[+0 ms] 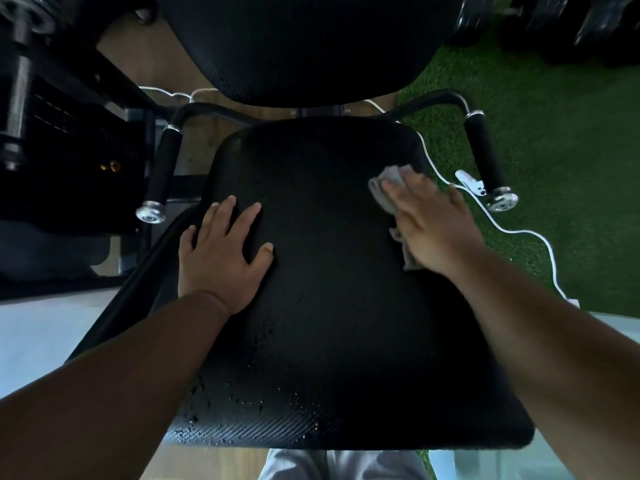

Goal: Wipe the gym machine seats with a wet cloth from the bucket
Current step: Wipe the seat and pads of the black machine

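A black padded gym seat (329, 289) fills the middle of the head view, with water droplets on its near left part. My right hand (433, 223) lies flat with straight fingers on a grey cloth (384, 187), pressing it against the seat's far right side. The cloth shows past my fingertips and beside my palm. My left hand (221, 251) rests flat on the seat's left side, fingers spread, holding nothing. No bucket is in view.
A black backrest pad (304, 46) stands behind the seat. Two black handles with chrome ends flank it, one left (162, 174) and one right (485, 161). A white cable (519, 232) runs over green turf (561, 150) at right. Machine frame (52, 133) at left.
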Demonstrator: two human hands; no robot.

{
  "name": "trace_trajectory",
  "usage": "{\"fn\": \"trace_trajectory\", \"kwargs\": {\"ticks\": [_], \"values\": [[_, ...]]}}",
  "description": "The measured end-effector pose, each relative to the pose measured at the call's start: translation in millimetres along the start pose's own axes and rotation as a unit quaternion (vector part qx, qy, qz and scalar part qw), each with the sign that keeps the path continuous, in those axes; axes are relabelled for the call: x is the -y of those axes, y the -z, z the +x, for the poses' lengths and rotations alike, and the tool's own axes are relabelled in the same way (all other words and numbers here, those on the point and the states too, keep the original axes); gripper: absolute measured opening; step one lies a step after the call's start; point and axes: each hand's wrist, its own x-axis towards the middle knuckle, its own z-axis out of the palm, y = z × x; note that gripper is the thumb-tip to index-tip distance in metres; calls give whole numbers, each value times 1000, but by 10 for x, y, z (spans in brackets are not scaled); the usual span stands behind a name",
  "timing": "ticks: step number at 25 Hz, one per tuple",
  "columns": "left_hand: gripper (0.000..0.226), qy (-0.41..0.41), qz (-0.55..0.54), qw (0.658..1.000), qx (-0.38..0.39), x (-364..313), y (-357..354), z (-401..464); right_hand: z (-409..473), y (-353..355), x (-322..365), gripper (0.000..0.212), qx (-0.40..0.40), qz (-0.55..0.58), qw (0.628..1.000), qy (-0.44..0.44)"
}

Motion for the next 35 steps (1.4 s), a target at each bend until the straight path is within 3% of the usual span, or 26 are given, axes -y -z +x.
{"fn": "trace_trajectory", "kwargs": {"ticks": [2,4,8,10,14,17,20,22,23,27,30,33,35], "values": [[67,-2,7,1000,2,0,5,2,391,22,87,63,-17,-5,996,-89],[67,-1,7,1000,4,3,12,20,680,23,458,67,-13,4,994,-108],[69,2,7,1000,7,-8,27,11,340,-89,766,62,37,-11,995,89],[69,1,3,1000,10,-15,30,15,48,-60,477,62,35,-13,993,112],[70,1,4,1000,11,-4,22,22,465,54,39,61,-17,-20,996,-87],[69,2,3,1000,10,7,15,31,1088,89,390,64,-9,5,991,-135],[70,1,16,1000,9,4,13,28,1099,27,840,71,26,-30,999,4],[71,1,10,1000,10,-4,34,33,731,-12,764,66,33,-47,994,95],[72,2,9,1000,14,-6,42,32,540,-7,593,64,27,-40,994,97],[72,3,11,1000,16,-11,43,45,632,110,20,61,2,-27,997,-71],[72,5,12,1000,16,-5,35,42,1204,134,324,63,-11,-4,990,-139],[72,4,9,1000,13,3,34,47,1128,38,672,69,15,-29,999,4],[72,5,13,1000,16,-6,50,51,755,-7,547,63,29,-28,995,94]]}}
